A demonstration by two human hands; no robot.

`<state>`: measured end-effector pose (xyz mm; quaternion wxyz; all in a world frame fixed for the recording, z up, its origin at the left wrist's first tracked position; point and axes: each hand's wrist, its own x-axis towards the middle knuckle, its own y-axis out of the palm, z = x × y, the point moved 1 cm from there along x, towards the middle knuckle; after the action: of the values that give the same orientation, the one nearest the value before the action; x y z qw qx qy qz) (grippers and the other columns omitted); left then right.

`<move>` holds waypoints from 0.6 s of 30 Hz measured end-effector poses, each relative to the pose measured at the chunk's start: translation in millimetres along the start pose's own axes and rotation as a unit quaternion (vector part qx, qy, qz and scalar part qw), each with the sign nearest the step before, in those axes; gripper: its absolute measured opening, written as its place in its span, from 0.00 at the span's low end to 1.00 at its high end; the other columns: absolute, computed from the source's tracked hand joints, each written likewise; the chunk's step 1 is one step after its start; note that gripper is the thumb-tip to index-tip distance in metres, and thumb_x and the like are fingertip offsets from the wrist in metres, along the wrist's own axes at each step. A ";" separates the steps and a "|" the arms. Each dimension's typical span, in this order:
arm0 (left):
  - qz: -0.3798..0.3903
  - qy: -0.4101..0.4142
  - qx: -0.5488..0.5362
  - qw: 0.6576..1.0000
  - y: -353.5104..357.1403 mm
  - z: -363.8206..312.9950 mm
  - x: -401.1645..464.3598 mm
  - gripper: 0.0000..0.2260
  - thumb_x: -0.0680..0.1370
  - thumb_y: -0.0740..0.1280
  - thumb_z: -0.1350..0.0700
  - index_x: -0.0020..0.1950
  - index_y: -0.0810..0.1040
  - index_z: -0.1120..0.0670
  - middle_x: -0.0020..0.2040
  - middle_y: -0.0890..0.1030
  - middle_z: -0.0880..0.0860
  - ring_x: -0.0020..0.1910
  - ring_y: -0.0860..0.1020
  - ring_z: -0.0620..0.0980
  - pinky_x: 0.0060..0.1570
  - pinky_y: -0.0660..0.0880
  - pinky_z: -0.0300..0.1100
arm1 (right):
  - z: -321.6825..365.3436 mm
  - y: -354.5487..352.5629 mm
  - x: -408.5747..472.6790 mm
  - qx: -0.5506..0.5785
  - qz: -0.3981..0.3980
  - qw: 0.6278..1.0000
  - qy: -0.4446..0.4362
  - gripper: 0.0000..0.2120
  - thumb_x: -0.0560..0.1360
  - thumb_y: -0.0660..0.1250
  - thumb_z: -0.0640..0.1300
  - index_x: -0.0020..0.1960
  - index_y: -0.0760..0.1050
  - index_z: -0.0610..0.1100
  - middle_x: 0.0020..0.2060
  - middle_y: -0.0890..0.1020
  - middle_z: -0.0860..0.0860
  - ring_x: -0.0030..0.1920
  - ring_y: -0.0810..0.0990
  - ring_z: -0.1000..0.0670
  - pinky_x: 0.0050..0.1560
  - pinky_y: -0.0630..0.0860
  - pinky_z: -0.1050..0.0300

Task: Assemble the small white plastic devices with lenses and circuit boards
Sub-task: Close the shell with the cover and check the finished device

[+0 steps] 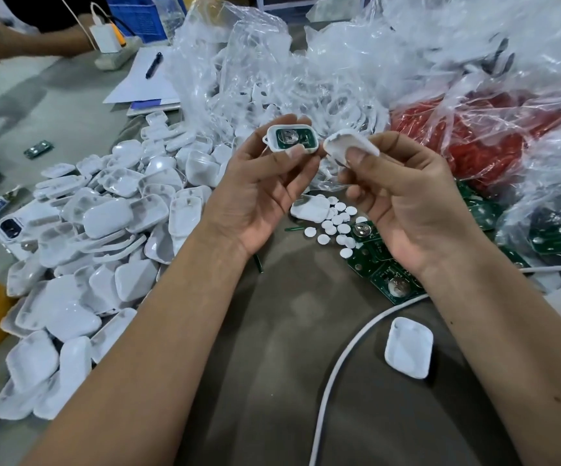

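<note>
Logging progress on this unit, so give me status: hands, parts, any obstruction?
Left hand pinches open case half, circuit board seated inside. Right hand pinches white cover, beside it, not yet joined. Nothing between them.

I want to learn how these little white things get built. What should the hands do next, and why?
Probably bring the white cover across onto the open shell and press it shut. The left hand holds that shell with a green circuit board already seated inside, and the right hand pinches the cover just beside it, not yet touching. The two halves look ready to join.
</note>
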<state>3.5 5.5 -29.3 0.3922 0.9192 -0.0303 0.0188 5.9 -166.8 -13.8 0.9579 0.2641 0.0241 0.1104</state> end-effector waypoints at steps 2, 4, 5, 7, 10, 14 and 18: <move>0.008 0.004 0.005 1.000 -0.7 0.7 0.0 0.17 0.72 0.69 0.73 0.58 0.80 0.59 0.57 0.84 0.57 0.52 0.85 0.57 0.52 0.83 0.44 | 1.5 -0.3 -1.1 -0.039 -0.013 0.999 -0.016 0.11 0.75 0.73 0.34 0.40 0.74 0.45 0.40 0.80 0.45 0.35 0.79 0.49 0.30 0.74 0.59; 0.018 0.007 0.011 1.000 -1.2 1.6 0.3 0.17 0.71 0.69 0.73 0.57 0.80 0.59 0.57 0.84 0.58 0.54 0.84 0.61 0.52 0.83 0.44 | 4.3 -0.2 -2.8 -0.052 -0.035 0.997 -0.047 0.15 0.75 0.71 0.34 0.34 0.73 0.48 0.42 0.80 0.44 0.39 0.79 0.46 0.30 0.74 0.58; 0.021 0.009 0.016 1.000 -1.4 2.2 0.5 0.17 0.71 0.69 0.74 0.57 0.80 0.59 0.57 0.84 0.58 0.55 0.84 0.62 0.51 0.82 0.44 | 6.3 -0.1 -3.6 -0.051 -0.043 0.996 -0.067 0.15 0.73 0.69 0.34 0.32 0.72 0.48 0.44 0.81 0.43 0.43 0.80 0.44 0.30 0.76 0.57; 0.027 0.012 0.025 0.999 -1.1 4.4 0.6 0.17 0.72 0.69 0.74 0.56 0.81 0.59 0.56 0.84 0.58 0.55 0.84 0.62 0.51 0.82 0.44 | 9.5 0.2 -4.1 -0.052 -0.033 0.993 -0.101 0.12 0.70 0.64 0.34 0.31 0.68 0.45 0.49 0.84 0.41 0.50 0.84 0.41 0.32 0.78 0.56; 0.036 0.020 0.052 0.998 -0.8 8.7 0.4 0.17 0.73 0.68 0.74 0.57 0.80 0.58 0.57 0.83 0.58 0.56 0.84 0.60 0.53 0.82 0.45 | 9.5 -1.2 -3.0 -0.040 -0.011 0.995 -0.095 0.12 0.71 0.63 0.34 0.32 0.64 0.44 0.41 0.84 0.42 0.42 0.85 0.41 0.29 0.75 0.57; 0.041 0.043 0.117 0.991 1.3 13.4 0.5 0.18 0.72 0.69 0.73 0.59 0.79 0.58 0.59 0.83 0.56 0.62 0.80 0.62 0.57 0.81 0.49 | 9.3 -4.3 -2.1 -0.045 -0.019 0.997 -0.063 0.19 0.72 0.77 0.53 0.34 0.69 0.47 0.34 0.76 0.50 0.33 0.72 0.52 0.25 0.67 0.60; 0.041 0.071 0.160 0.984 6.5 16.0 -2.0 0.18 0.71 0.70 0.73 0.59 0.78 0.60 0.53 0.85 0.54 0.54 0.83 0.51 0.51 0.81 0.43 | 11.3 -4.5 -1.5 -0.037 0.000 0.998 -0.054 0.13 0.75 0.72 0.54 0.36 0.79 0.47 0.33 0.80 0.52 0.32 0.73 0.53 0.26 0.67 0.63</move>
<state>1.2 -10.4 -35.8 0.2403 0.9644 -0.0369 0.1045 6.5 -176.5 -6.3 0.9669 0.2341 -0.0319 0.0967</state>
